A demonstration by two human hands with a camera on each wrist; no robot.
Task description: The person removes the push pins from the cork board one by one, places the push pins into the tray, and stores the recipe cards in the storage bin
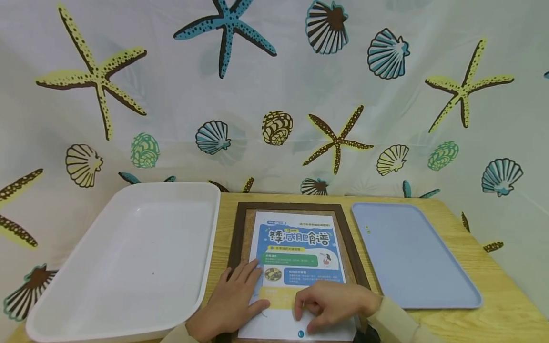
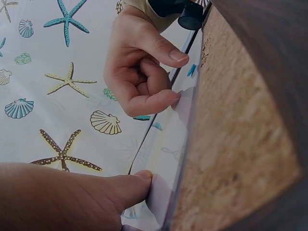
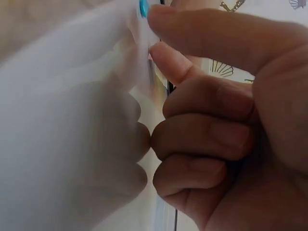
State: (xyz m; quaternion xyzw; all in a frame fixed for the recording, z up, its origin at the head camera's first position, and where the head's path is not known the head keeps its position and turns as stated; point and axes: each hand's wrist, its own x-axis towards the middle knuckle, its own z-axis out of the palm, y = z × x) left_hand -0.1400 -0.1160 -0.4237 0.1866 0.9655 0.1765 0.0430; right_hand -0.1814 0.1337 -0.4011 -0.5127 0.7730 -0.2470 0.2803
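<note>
Beige-cuffed, the right grip [image 1: 332,302] is folded round nothing over the bottom of a printed sheet [image 1: 296,274], three fingers curled toward the palm, thumb and forefinger apart. Its thumb is just beside a small blue pin [image 1: 301,334] near the sheet's lower edge. At the sheet's left side, the left grip [image 1: 231,300] is spread and holds nothing, its thumb resting on the paper and its fingers stretched along the edge.

The sheet, with blue, green and yellow blocks and a large heading, lies face up on a cork board [image 2: 240,106] with a dark brown frame [image 1: 291,206]. Beneath is a counter [image 1: 476,267] of pale, yellowish wood grain.

Left of the board is a large white tub [image 1: 146,243] with rounded corners; on the right, a shallow blue tray [image 1: 416,257] with tiny yellowish bits [image 1: 368,229] near its left rim. Behind the counter hangs a white curtain [image 1: 257,95], printed with yellow, blue and brown starfish and with shells, faintly creased and running round to both sides.
</note>
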